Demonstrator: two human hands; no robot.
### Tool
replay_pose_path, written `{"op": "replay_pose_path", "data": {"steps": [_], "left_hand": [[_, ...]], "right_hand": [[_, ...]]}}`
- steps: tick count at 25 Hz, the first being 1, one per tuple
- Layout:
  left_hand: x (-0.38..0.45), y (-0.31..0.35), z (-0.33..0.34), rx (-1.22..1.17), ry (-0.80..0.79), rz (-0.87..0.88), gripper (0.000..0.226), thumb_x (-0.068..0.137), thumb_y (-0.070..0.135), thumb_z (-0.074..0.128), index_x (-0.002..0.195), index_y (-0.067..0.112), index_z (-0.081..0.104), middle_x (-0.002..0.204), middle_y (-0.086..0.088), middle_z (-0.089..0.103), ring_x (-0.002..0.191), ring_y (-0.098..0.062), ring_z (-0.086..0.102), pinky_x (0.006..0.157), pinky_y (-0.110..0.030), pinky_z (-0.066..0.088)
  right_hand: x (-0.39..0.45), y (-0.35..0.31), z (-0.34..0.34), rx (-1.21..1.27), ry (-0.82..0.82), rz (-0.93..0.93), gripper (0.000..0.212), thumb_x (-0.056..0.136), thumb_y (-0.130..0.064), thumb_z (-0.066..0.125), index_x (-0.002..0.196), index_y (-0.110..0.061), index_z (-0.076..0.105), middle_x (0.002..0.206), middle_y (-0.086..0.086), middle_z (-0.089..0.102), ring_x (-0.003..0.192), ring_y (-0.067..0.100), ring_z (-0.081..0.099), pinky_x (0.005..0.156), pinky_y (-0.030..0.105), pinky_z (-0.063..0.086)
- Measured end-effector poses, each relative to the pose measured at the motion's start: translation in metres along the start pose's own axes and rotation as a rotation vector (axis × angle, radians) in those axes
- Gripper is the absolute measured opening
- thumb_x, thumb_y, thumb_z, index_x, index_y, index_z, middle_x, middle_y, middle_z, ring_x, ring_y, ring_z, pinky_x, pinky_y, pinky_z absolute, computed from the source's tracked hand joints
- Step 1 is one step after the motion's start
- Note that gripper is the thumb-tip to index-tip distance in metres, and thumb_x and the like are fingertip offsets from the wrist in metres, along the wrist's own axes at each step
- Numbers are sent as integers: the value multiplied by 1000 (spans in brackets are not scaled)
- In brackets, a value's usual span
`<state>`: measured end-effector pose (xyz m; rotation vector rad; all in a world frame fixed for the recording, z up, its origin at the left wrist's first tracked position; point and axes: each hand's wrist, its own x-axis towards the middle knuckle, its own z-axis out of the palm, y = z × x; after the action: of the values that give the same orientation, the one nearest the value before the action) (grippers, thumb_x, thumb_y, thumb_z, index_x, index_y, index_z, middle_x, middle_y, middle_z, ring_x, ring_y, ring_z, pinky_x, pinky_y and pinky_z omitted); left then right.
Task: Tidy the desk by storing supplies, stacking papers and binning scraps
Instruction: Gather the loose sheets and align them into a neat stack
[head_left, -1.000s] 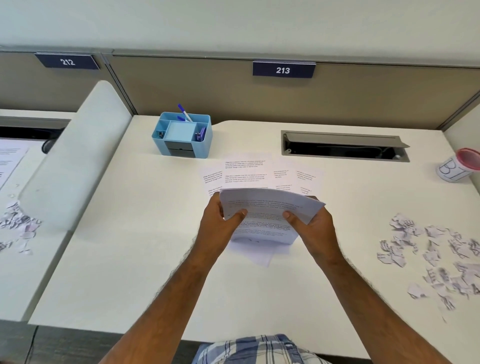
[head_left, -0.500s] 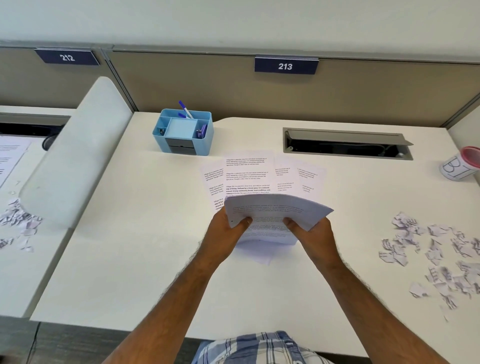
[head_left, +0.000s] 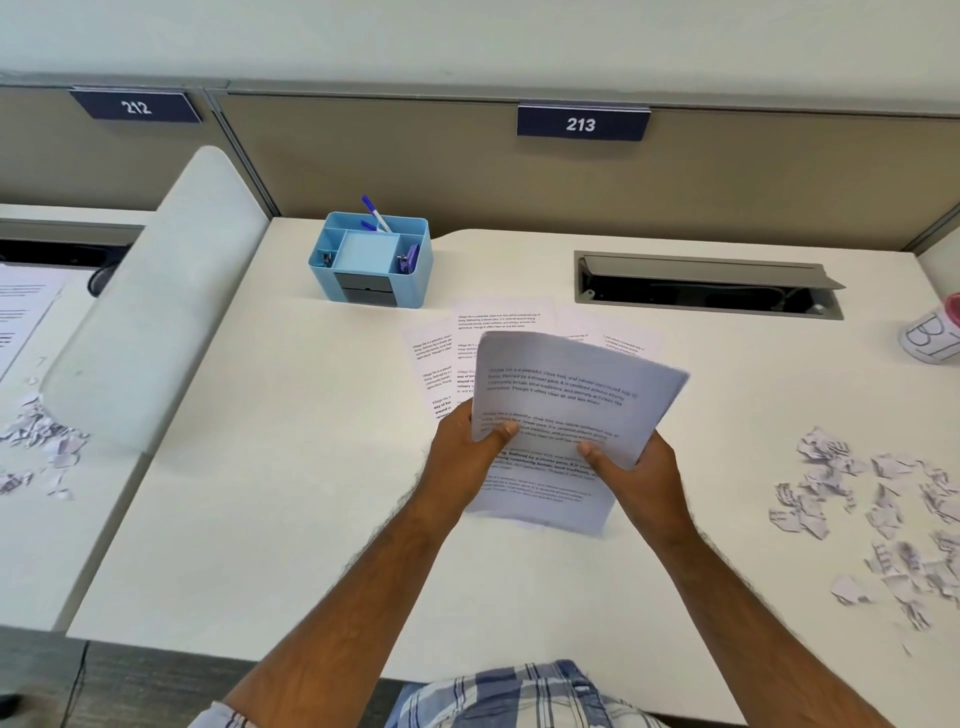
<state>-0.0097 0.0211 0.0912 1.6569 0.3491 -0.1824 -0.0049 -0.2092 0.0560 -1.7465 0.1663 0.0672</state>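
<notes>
Between my two hands is a bunch of white printed paper sheets (head_left: 571, 395). My left hand (head_left: 462, 457) pinches its left bottom edge, with the thumb on top. My right hand (head_left: 636, 475) pinches the right bottom edge the same way. I hold both sides so the sheets line up and do not slip, I think.

Under my hands one more white printed sheet (head_left: 545, 499) lies flat on the white desk (head_left: 291, 493). Off to the right of my right hand sits a heap of torn white paper scraps (head_left: 878, 514), not binned yet.

Just past my hands, more white printed pages (head_left: 498, 332) lie spread like a fan, waiting to be stacked.

Farther, past my left hand, stands a light blue plastic desk box (head_left: 371, 260). A white pen with a blue cap (head_left: 375, 214) stands in its back part, and small purple things sit in its right part. Far right, at the picture's edge, is a white cup with a pink rim (head_left: 935, 338). I cannot see inside it.
</notes>
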Motion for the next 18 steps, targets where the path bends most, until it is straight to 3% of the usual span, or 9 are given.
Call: {"op": "replay_pose_path", "data": {"steps": [7,9,11,14,18], "left_hand": [[31,-3,20,-55,-43,-73,28,96,35,70,123,29,64,113,9,77,96,-13,76,84,-39,64],[41,-11,20,-72,-31,-113,29,98,36,67,125,26,62,115,9,75,102,-12,74,89,-37,62],[55,-24,16,-70,33,-159,32,98,32,68,127,22,59,116,5,72,109,-17,70,93,-39,59],[74,-51,3,16,194,-241,36,94,21,71,126,16,54,117,-4,68,111,-26,66,90,-40,56],[85,-86,-21,245,452,-355,61,81,33,84,128,10,52,128,-9,54,118,-29,59,101,-42,51]], "right_hand": [[11,23,-14,2,6,121,31,81,-24,86,108,-19,71,100,-5,79,87,13,77,75,33,62],[17,29,-15,3,10,136,29,82,-22,85,108,-19,72,99,-8,79,88,12,77,74,28,61],[24,35,-16,-1,4,151,29,83,-21,84,108,-18,72,97,-10,79,87,12,76,71,22,60],[35,43,-15,-9,1,177,30,83,-21,85,109,-19,72,98,-8,79,88,13,76,77,31,61],[48,52,-16,12,18,221,29,83,-24,84,110,-21,72,101,-8,79,89,12,76,80,35,61]]}}
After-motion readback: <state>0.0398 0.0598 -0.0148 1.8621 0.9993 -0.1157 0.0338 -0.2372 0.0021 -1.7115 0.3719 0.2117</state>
